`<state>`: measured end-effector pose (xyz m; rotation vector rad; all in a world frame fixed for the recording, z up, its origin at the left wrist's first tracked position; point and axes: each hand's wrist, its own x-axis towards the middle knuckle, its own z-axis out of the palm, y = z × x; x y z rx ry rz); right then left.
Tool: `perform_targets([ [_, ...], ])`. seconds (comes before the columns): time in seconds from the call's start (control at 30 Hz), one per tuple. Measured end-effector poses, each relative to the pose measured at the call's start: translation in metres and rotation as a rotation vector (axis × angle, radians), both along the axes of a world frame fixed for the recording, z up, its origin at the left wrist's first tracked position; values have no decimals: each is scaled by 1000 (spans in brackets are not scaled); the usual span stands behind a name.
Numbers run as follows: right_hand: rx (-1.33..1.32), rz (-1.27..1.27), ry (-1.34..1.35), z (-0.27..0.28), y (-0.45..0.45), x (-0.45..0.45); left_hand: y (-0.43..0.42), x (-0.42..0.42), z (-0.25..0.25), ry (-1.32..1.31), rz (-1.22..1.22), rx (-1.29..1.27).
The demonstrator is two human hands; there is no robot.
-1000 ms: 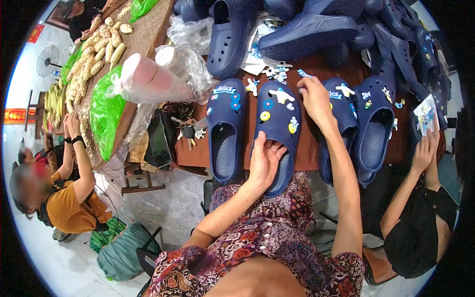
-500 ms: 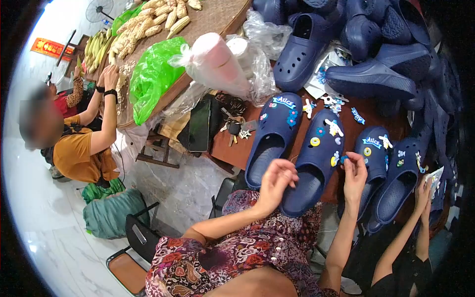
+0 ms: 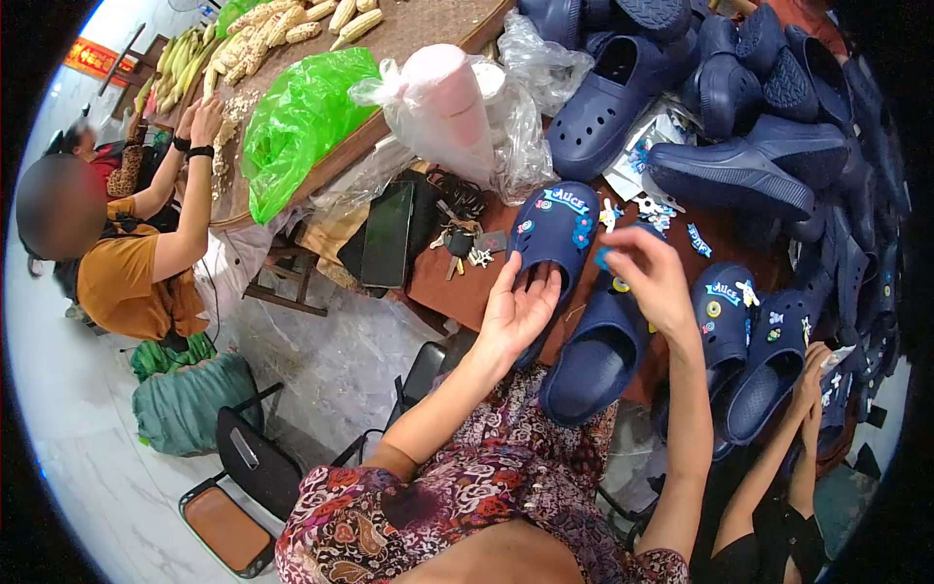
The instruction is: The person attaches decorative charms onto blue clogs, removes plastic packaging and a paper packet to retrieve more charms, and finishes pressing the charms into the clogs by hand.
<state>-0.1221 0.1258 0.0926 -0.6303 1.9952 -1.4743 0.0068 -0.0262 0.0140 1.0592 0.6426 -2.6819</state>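
From where I stand, taking the seated person as the centre of the dial, the first clog (image 3: pixel 556 222) lies at 12 o'clock on the table (image 3: pixel 457 292), toe pointing away. Its toe bears an ALICE badge, blue flowers and smaller charms. The left hand (image 3: pixel 522 308) is palm up, fingers loosely spread and curled at the clog's mouth; I can't tell whether they grip it. The right hand (image 3: pixel 660 280) is just beside that clog, over the second clog's front, with thumb and finger pinching a small blue charm (image 3: pixel 601 258) whose shape is mostly hidden.

The second clog (image 3: pixel 628 321) lies at 1 o'clock, its heel reaching towards the lap. The third clog (image 3: pixel 722 333) and fourth clog (image 3: pixel 790 310) sit side by side towards 2, both decorated. A loose ALICE badge (image 3: pixel 698 240) lies between the second and third clogs, past their toes.

Farther out at 1 o'clock is a heap of navy clogs (image 3: pixel 730 180). Towards 11 I see a phone (image 3: pixel 387 238), with keys (image 3: pixel 457 261) to its right; beyond are a green bag (image 3: pixel 306 127) and corn (image 3: pixel 263 44). A co-worker in orange (image 3: pixel 146 277) sits at 10, hands together near the corn; another co-worker's hands (image 3: pixel 808 384) are at 2, by a pale packet (image 3: pixel 837 358).
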Motion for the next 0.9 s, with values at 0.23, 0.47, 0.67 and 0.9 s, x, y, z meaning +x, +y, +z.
perform_targets([
  [0.23, 60, 218, 167, -17, -70, -17, 19, -1, -6, 150, 39, -313],
  [0.47, 134, 266, 197, -11, -64, -20, 36, 2, -3, 200, -35, -457],
  [0.67, 169, 276, 248, -6, -53, -18, 48, 2, -12, 249, -67, -548],
  [0.9, 179, 203, 330, -5, -51, -10, 49, 2, -8, 236, -64, -610],
])
